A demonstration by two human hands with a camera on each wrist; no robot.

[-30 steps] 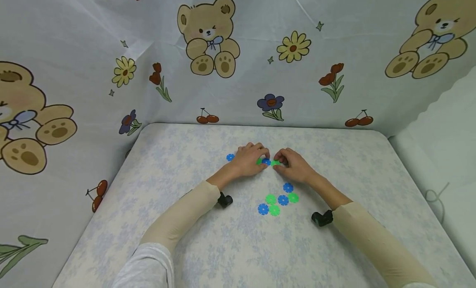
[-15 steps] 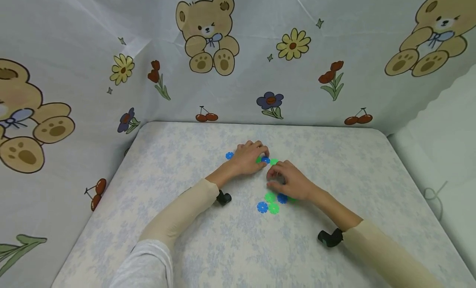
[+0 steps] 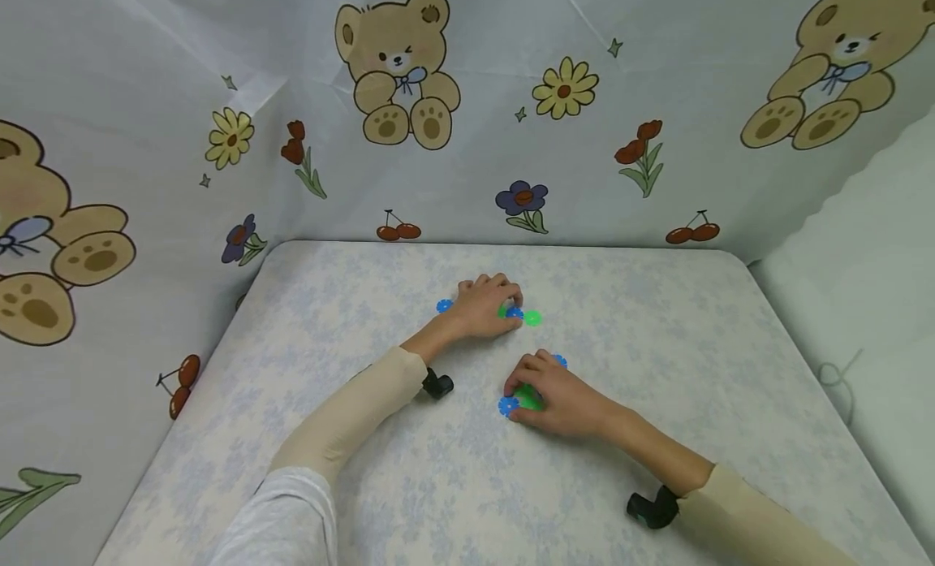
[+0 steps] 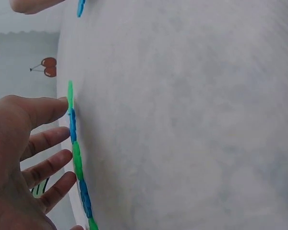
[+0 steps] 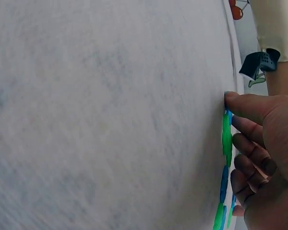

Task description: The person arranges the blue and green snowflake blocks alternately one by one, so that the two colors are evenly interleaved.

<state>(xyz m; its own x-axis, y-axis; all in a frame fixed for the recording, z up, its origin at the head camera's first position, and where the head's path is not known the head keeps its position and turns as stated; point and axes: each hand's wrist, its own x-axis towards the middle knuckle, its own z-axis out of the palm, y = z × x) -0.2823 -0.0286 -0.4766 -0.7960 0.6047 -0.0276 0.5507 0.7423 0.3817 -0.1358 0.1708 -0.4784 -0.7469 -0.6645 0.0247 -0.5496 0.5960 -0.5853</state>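
My left hand (image 3: 485, 306) lies at a row of flat notched plastic discs on the table, its fingertips touching them from the side. In the left wrist view a green disc (image 4: 77, 160) and a blue disc (image 4: 85, 198) join edge to edge in that row. A green disc (image 3: 532, 318) extends right of the left hand, and a blue disc (image 3: 444, 306) shows to its left. Nearer, my right hand (image 3: 558, 395) bends thumb and forefinger around a blue disc (image 3: 507, 406). Green discs (image 3: 527, 398) lie beneath its palm, partly hidden.
Another blue disc (image 3: 560, 360) peeks out behind the right hand. Each forearm carries a black wrist camera (image 3: 652, 507). The pale patterned table (image 3: 409, 485) meets a bear-printed cloth (image 3: 307, 79) at the back, with a thin cord (image 3: 840, 379) on the right.
My right hand has left the far row's right end and come nearer, down to the closer group of discs. My left hand has stayed at the far row.
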